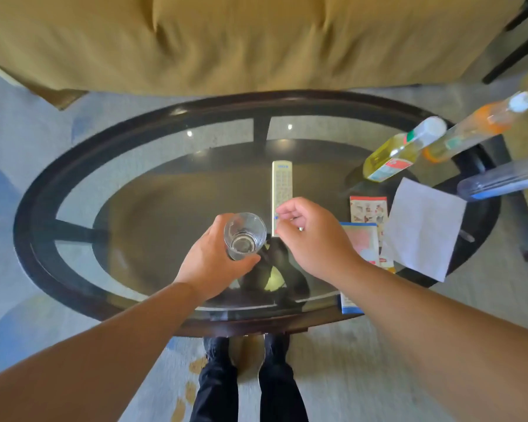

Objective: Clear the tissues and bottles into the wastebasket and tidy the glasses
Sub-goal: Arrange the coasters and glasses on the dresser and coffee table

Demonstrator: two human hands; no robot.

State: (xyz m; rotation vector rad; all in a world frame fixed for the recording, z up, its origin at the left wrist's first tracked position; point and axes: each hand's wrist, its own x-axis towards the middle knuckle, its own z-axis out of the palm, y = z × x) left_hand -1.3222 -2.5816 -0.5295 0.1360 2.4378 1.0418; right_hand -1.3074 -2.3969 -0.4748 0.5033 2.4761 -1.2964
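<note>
Glass (245, 236) first, since it is nearest me: my left hand (214, 254) grips it round the side, fingers and thumb wrapped on the wall, mouth up, over the near middle of the table (43, 193). I cannot tell whether its base touches the pane. The top is itself glass, so a slack grip or a hard set-down is my main worry; either could chip or crack something.

My right hand (311, 236) hovers just beside the tumbler's rim, fingers curled with thumb against forefinger. Whether it pinches anything I cannot tell. It sits close enough that a careless sweep left could knock the tumbler out of my grasp.

Under that hand lies the near end of a remote control (281, 190), which I judge easy to nudge. To the right lie a blue-edged booklet (363, 242) and a leaflet (368, 208), then a white tissue (424, 229) whose near corner reaches over the rim; a brush of my forearm could send it to the floor.

Farther right stand three bottles: a yellow bottle (400, 153), an orange-banded bottle (476, 126) and a clear bottle (506, 176). They are tall, close together and near the table's edge, so reaching one-handed could topple a neighbour. No wastebasket shows, so I would be carrying things blind.
</note>
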